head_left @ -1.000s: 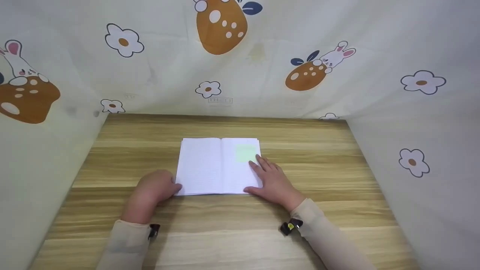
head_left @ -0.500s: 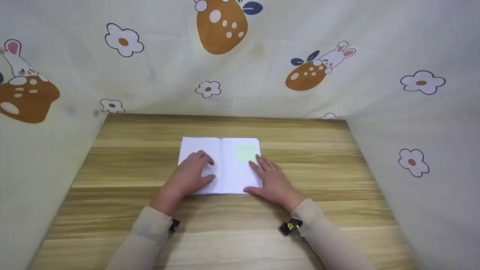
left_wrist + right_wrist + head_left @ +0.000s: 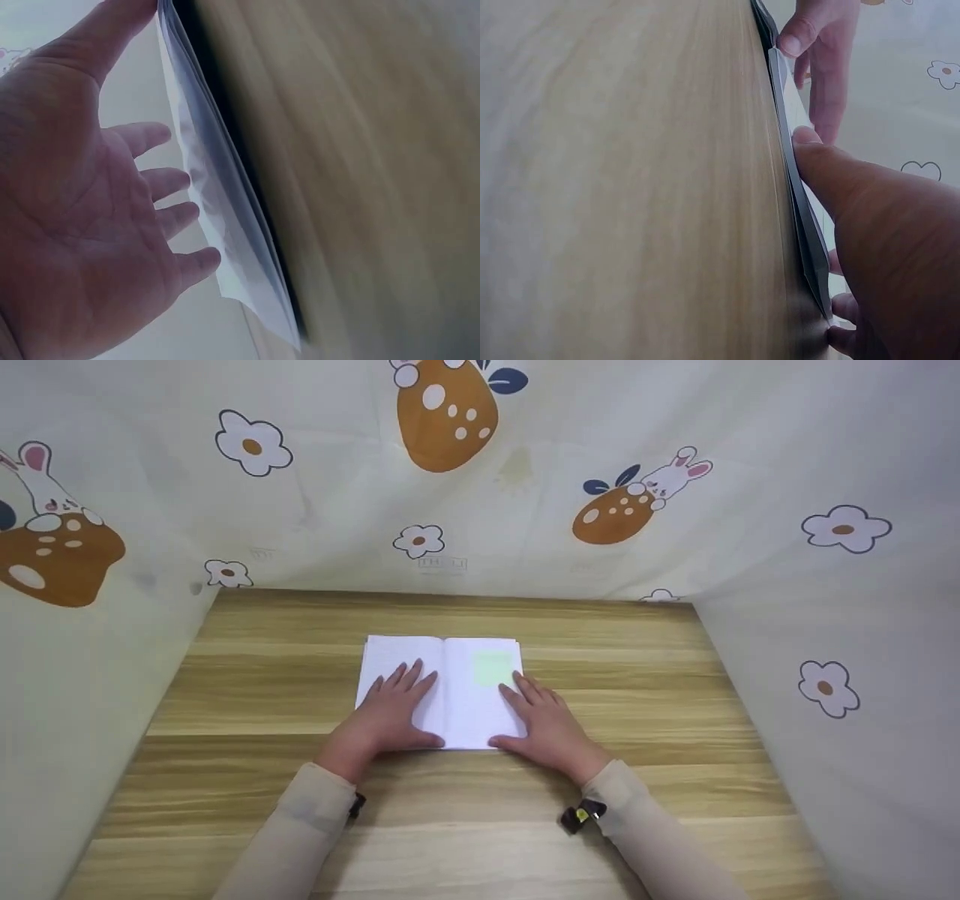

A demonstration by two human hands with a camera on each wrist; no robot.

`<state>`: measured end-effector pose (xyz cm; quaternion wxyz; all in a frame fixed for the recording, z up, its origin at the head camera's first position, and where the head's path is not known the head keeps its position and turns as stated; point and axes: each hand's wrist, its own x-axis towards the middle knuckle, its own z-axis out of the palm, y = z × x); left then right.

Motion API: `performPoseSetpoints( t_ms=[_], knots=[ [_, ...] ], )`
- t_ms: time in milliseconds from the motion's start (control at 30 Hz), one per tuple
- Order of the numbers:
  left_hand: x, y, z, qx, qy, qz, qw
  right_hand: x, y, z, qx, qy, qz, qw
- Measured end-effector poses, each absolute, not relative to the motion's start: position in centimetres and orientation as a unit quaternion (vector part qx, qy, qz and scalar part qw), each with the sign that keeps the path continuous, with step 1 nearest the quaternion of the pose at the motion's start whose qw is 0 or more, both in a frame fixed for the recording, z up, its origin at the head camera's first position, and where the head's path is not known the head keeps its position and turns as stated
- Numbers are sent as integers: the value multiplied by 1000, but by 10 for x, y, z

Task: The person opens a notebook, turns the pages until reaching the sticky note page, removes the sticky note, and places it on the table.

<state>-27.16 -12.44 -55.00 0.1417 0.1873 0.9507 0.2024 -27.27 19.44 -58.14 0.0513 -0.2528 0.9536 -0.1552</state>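
Note:
An open notebook [image 3: 469, 720] with pale pages lies flat on the wooden table, its spine running away from the person. A light green sticky note [image 3: 492, 667] is on the upper part of the right page. The left hand [image 3: 388, 711] rests on the left page with fingers spread and the thumb near the spine at the bottom edge. In the left wrist view its fingertips [image 3: 196, 264] touch the paper. On the right page's outer side, the right hand [image 3: 551, 727] lies with straight fingers, its thumb [image 3: 807, 136] on the lower edge and fingertips beside the sticky note.
The wood-grain table [image 3: 465, 825] reaches around the notebook on all sides. A pale cloth [image 3: 337, 495] printed with flowers and rabbits hangs behind and along both sides. A dark wrist camera [image 3: 582, 814] is strapped at the right sleeve.
From the notebook's lower left corner, the left hand has moved right onto the left page, and its fingers have spread flat. The right hand stays in place.

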Motion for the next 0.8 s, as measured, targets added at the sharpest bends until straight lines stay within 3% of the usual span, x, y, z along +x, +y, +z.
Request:
performPoseSetpoints(
  t_ms=[800],
  knots=[
    [-275, -125, -550, 161, 951, 206, 168, -271, 194, -578, -247, 956, -150, 58]
  ],
)
